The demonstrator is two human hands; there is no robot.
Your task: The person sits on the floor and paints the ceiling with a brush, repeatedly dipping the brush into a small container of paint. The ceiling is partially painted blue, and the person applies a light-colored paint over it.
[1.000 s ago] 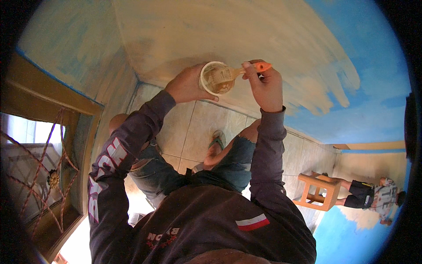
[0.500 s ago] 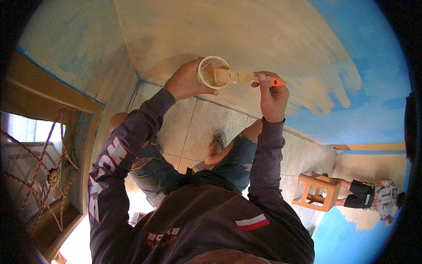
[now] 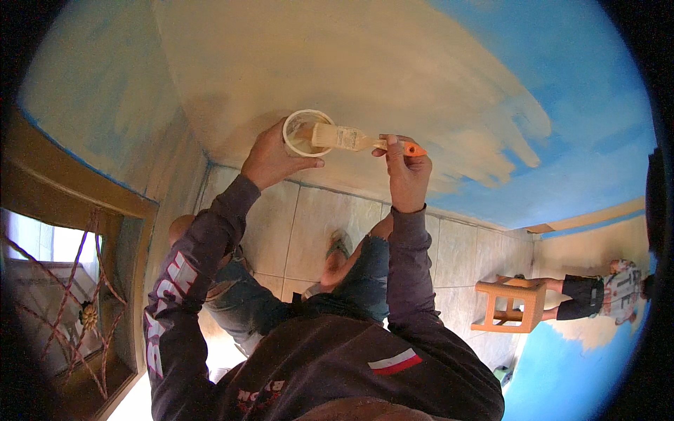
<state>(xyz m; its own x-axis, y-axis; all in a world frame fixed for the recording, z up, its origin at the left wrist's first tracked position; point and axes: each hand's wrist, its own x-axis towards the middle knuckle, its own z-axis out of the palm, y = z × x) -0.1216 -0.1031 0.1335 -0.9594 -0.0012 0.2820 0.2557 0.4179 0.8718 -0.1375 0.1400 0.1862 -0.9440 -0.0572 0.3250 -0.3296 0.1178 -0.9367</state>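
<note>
My left hand is wrapped round a white plastic cup with beige paint inside, held in front of the wall. My right hand grips a paintbrush by its orange-tipped handle. The brush's wide, paint-coated bristles lie over the right side of the cup's mouth. Behind both hands is a wall with beige paint brushed over blue.
An orange stool stands at the right on the tiled floor, beside another person in dark shorts and a patterned shirt at a blue and beige wall. A wooden window frame with crossed cords is at the left.
Both hands, with cup and brush, have shifted down and left in the view over the last half second. Earlier the brush tilted over the cup; then it turned closer to level.
</note>
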